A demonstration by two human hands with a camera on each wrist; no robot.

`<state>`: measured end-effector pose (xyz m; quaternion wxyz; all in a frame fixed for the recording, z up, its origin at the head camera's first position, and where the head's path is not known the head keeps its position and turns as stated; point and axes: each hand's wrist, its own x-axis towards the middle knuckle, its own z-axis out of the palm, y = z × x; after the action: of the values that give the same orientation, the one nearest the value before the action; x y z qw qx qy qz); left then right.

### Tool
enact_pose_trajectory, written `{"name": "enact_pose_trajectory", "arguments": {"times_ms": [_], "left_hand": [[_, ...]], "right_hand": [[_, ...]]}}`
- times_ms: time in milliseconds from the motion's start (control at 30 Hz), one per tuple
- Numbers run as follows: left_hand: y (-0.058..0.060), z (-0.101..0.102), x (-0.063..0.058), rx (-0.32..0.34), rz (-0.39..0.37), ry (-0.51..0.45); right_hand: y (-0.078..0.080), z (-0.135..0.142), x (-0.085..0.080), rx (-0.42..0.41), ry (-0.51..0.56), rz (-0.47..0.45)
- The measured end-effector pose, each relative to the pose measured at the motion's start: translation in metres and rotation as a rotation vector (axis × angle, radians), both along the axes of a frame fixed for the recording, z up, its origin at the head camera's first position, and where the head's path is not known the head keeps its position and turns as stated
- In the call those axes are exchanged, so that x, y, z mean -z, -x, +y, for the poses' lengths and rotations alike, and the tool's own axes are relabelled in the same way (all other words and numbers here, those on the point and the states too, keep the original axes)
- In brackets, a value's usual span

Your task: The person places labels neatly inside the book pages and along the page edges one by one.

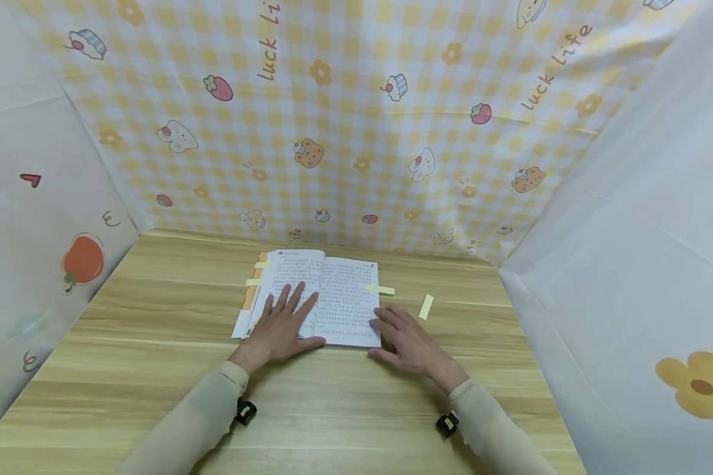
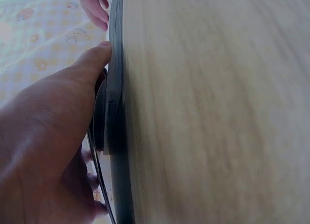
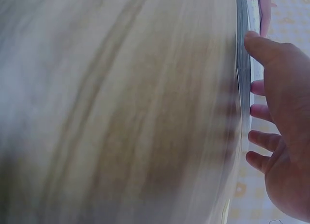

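An open book (image 1: pixel 347 303) lies on the wooden table, printed pages up. My left hand (image 1: pixel 279 330) rests spread on its left page, thumb reaching past the spine near the lower edge. At the book's lower right edge is my right hand (image 1: pixel 407 340), its fingers slightly bent and fingertips on or beside the page margin. In the right wrist view the thumb (image 3: pixel 259 45) lies by the page block (image 3: pixel 243 64). A pale yellow sticky tab (image 1: pixel 381 289) juts from the right page. Two more, an upper tab (image 1: pixel 262 264) and a lower tab (image 1: pixel 253 282), show along the left edge.
A loose yellow strip (image 1: pixel 426 307) lies on the table (image 1: pixel 333 409) right of the book. Behind stands a yellow checked cloth (image 1: pixel 356 132), with pale cloth walls at both sides. Each wrist wears a small black device, such as the left one (image 1: pixel 246 412).
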<state>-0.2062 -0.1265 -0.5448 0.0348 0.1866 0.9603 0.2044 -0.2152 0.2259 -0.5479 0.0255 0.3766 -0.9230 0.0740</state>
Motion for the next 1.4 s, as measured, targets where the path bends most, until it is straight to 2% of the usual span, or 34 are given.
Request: {"name": "enact_pose_trajectory", "arguments": {"times_ms": [800,1033,1400], "left_hand": [[-0.0010,0.0009,-0.0001,0.007,0.008,-0.013],[-0.0004,-0.0001,0.0022,0.010,0.012,-0.041],[-0.0004,-0.0001,0.0007,-0.001,0.014,0.000]], "right_hand": [[0.0003,0.0013,-0.0005,-0.002,0.024,-0.007],[0.0022,0.0016,-0.0020,-0.021,0.032,0.024],[0.0045,0.0024,-0.0054,-0.046,0.057,0.062]]}}
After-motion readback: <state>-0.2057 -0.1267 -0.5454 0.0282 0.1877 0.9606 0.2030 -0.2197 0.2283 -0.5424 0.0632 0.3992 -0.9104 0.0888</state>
